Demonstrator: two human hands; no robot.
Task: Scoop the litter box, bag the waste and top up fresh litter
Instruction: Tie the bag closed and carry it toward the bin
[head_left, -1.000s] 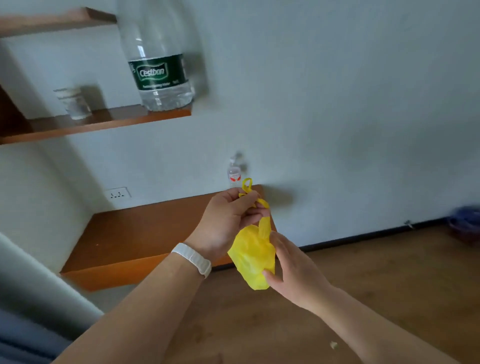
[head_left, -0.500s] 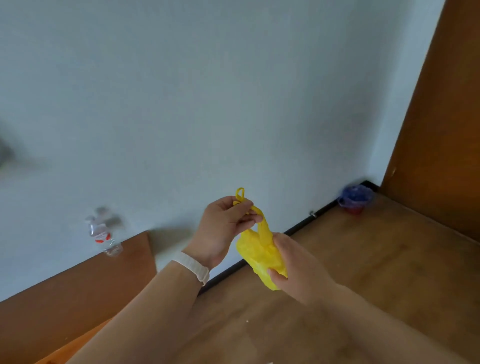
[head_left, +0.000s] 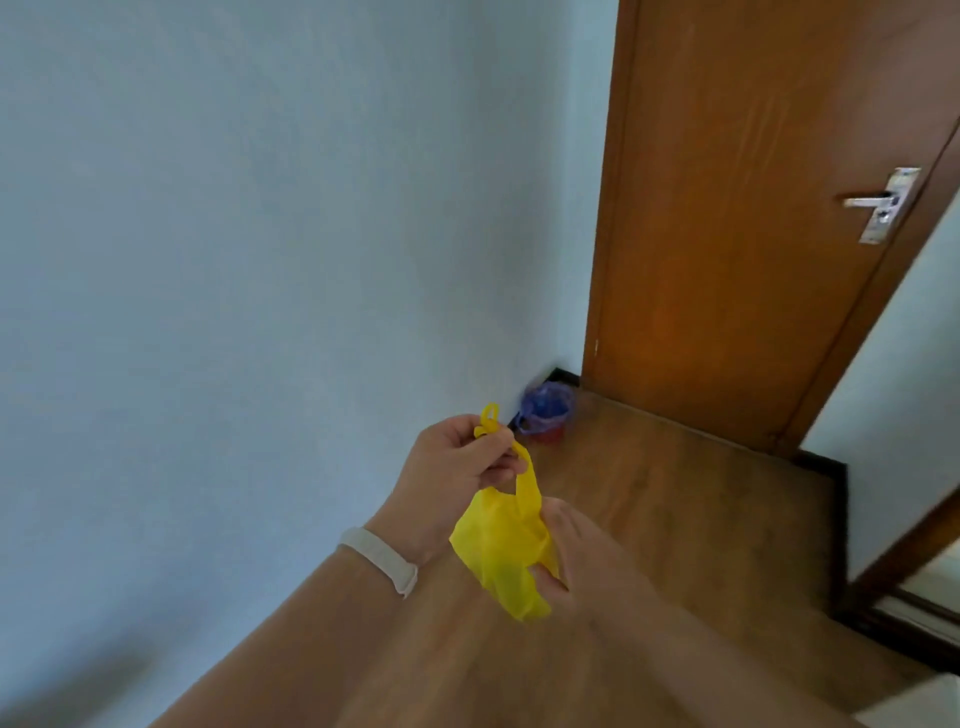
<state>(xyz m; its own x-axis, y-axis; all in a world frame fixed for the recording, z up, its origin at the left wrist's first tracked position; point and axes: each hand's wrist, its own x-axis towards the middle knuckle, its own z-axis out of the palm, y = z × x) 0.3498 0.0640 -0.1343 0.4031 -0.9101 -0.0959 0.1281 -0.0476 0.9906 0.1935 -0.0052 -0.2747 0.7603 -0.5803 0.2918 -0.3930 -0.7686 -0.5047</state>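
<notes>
**While held top and bottom, a thin yellow bag (head_left: 498, 551) hangs slack**

Since the right hand (head_left: 576, 566) sits nearest, begin there: its fingers (head_left: 540, 577) are curled round the lower body of the bag, gathering the film against the palm, with nothing else in their hold. Just above it the left hand (head_left: 457, 467), a pale wristband (head_left: 382, 558) at its wrist, has its fingers bent tight and pinches the bag's twisted handles, with a small loop poking out above the knuckles. The bag therefore hangs in the air between the two hands, over the wooden floor (head_left: 649, 493) and clear of it.

Judging by its creases and sag, the bag is soft film, very light and probably slippery. Whether anything lies inside cannot be told. It is best taken by the handles or by a bunched fistful, since a flat fingertip hold would likely slide off, and a sharp tug could stretch or tear it.

Farther off, a small bin (head_left: 545, 413) with a purple liner stands blurred in the corner against the wall (head_left: 260, 208), and beyond it is a brown door (head_left: 727, 208) with a metal handle (head_left: 872, 200)
</notes>
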